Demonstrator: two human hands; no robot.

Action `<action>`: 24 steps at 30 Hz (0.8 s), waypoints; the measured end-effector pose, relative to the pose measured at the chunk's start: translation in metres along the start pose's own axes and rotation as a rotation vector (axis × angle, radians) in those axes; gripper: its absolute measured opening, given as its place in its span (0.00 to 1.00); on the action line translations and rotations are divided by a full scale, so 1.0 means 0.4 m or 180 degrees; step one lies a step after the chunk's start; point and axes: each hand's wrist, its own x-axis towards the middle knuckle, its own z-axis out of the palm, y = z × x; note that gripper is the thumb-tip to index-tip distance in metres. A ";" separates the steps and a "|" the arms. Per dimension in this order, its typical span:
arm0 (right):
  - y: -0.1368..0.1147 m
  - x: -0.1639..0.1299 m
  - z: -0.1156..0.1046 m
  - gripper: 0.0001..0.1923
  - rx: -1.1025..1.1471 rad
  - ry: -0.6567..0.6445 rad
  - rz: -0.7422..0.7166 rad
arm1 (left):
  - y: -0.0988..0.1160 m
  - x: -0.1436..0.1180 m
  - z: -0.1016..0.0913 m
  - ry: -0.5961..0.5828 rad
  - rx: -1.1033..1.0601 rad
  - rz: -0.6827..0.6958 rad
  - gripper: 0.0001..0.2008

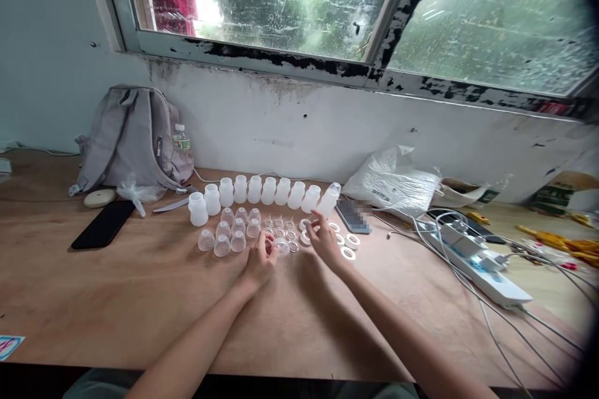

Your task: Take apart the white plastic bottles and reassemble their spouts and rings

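My left hand (262,262) is closed around the edge of a clear plastic cap (282,247), low over the table. Clear bottle nipples (279,223) lie in short rows just behind it. To its left stand several frosted dome caps (223,245). My right hand (325,240) hovers among white screw rings (352,240), its thumb and forefinger apart; some rings are partly hidden by it. Behind both hands, frosted baby bottles (255,189) form a curved row. The bottle at the right end (329,199) has a clear cap on top.
A grey backpack (131,137), black phone (103,224) and round white case (100,198) are at left. Behind right are another phone (354,217) and a plastic bag (393,181). A power strip (496,280) with trailing cables lies at right. Wall and window bound the back.
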 end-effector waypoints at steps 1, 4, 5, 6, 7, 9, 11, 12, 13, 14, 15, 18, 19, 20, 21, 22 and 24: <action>0.008 0.038 -0.006 0.20 -0.0230 0.0089 0.0051 | -0.001 0.002 0.001 0.0012 -0.0186 -0.0089 0.04; 0.027 0.143 -0.020 0.22 -0.0817 0.0059 0.0252 | -0.002 0.009 0.000 0.0106 -0.0563 -0.0297 0.06; 0.033 0.171 -0.022 0.22 -0.0873 0.0031 0.0285 | -0.002 0.012 -0.001 0.0133 -0.0621 -0.0340 0.06; 0.038 0.193 -0.022 0.21 -0.0919 0.0014 0.0313 | -0.003 0.016 -0.003 0.0147 -0.0663 -0.0376 0.07; 0.043 0.210 -0.020 0.21 -0.0954 -0.0010 0.0335 | -0.003 0.020 -0.004 0.0151 -0.0707 -0.0414 0.08; 0.052 0.229 -0.016 0.20 -0.0996 -0.0047 0.0341 | -0.004 0.027 -0.005 0.0138 -0.0839 -0.0521 0.10; 0.056 0.228 -0.012 0.17 -0.1027 -0.0063 0.0295 | -0.006 0.032 -0.006 0.0119 -0.0977 -0.0625 0.11; 0.056 0.222 -0.013 0.15 -0.1038 -0.0051 0.0255 | -0.007 0.034 -0.006 0.0111 -0.1041 -0.0670 0.11; 0.055 0.214 -0.017 0.13 -0.1047 -0.0029 0.0210 | -0.009 0.035 -0.006 0.0108 -0.1096 -0.0707 0.11; 0.052 0.203 -0.022 0.12 -0.1061 -0.0007 0.0174 | -0.010 0.035 -0.005 0.0104 -0.1151 -0.0740 0.11; 0.048 0.191 -0.030 0.12 -0.1077 0.0043 0.0129 | -0.011 0.035 -0.005 0.0099 -0.1205 -0.0775 0.12; 0.028 0.151 -0.066 0.11 -0.1034 0.0495 -0.0204 | -0.009 0.035 -0.005 0.0070 -0.1356 -0.0864 0.14; 0.019 0.137 -0.080 0.10 -0.0937 0.0742 -0.0410 | -0.006 0.034 -0.006 0.0054 -0.1427 -0.0908 0.15; 0.009 0.123 -0.093 0.09 -0.0786 0.0962 -0.0627 | -0.002 0.033 -0.007 0.0032 -0.1505 -0.0961 0.16; 0.000 0.108 -0.105 0.08 -0.0599 0.1117 -0.0823 | 0.003 0.032 -0.008 0.0001 -0.1586 -0.1013 0.17; -0.008 0.091 -0.114 0.07 -0.0399 0.1187 -0.0945 | 0.008 0.031 -0.010 -0.0036 -0.1664 -0.1060 0.17; -0.018 0.052 -0.124 0.06 -0.0004 0.1193 -0.1019 | 0.015 0.028 -0.011 -0.0125 -0.1797 -0.1122 0.18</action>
